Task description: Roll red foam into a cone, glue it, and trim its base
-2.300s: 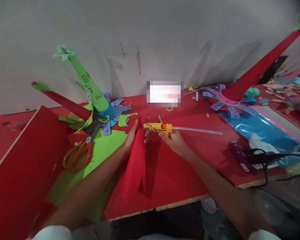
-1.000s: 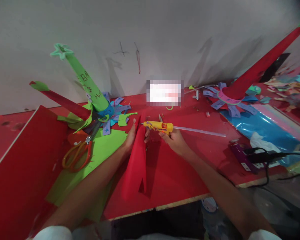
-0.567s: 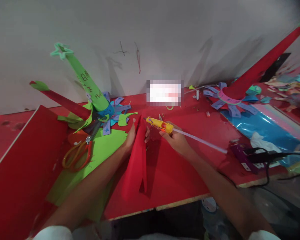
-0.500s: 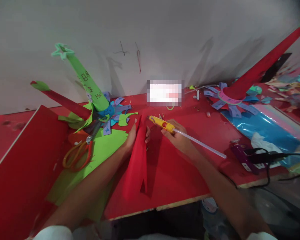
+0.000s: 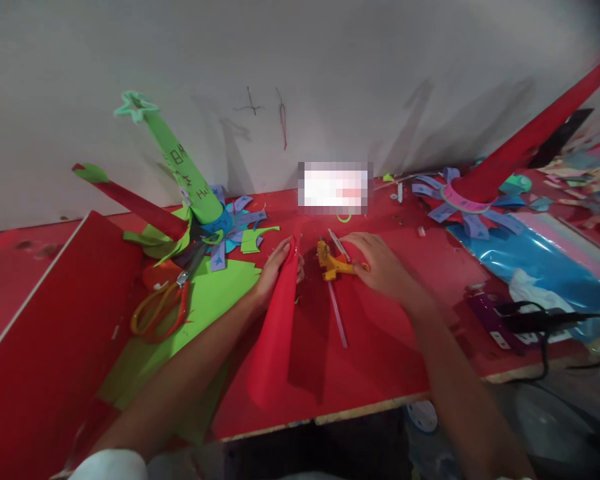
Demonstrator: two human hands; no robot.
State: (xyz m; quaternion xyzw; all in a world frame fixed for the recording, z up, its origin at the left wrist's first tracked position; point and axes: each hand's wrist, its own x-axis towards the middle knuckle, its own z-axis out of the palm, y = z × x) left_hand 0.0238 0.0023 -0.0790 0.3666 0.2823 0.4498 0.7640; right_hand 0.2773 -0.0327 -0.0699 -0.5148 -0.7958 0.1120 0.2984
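Note:
My left hand (image 5: pixel 275 267) is closed around the upper part of a red paper cone (image 5: pixel 275 333), its fingers showing on the far right side. The cone's wide end points toward me, and a shiny strand or smear shows near its narrow tip. To the right, a yellow hot glue gun (image 5: pixel 330 261) is down at the red tabletop, its clear glue stick (image 5: pixel 337 317) pointing toward me. My right hand (image 5: pixel 383 267) has its fingertips curled at the end of the gun's handle. A thin pale piece (image 5: pixel 339 244) lies beside the gun, partly hidden by it.
Orange-handled scissors (image 5: pixel 165 310) lie on green paper (image 5: pixel 215 287) at the left. Behind them stands a green paper cone (image 5: pixel 187 167) with a star top. A red cone (image 5: pixel 525 143), blue plastic packet (image 5: pixel 510 257) and purple power strip (image 5: pixel 495 320) with black cables are at right.
The glue gun has turned from lying across near the cone's tip to down on the table, its glue stick now toward me. My right hand shifted to its handle end; the cone's edges now overlap.

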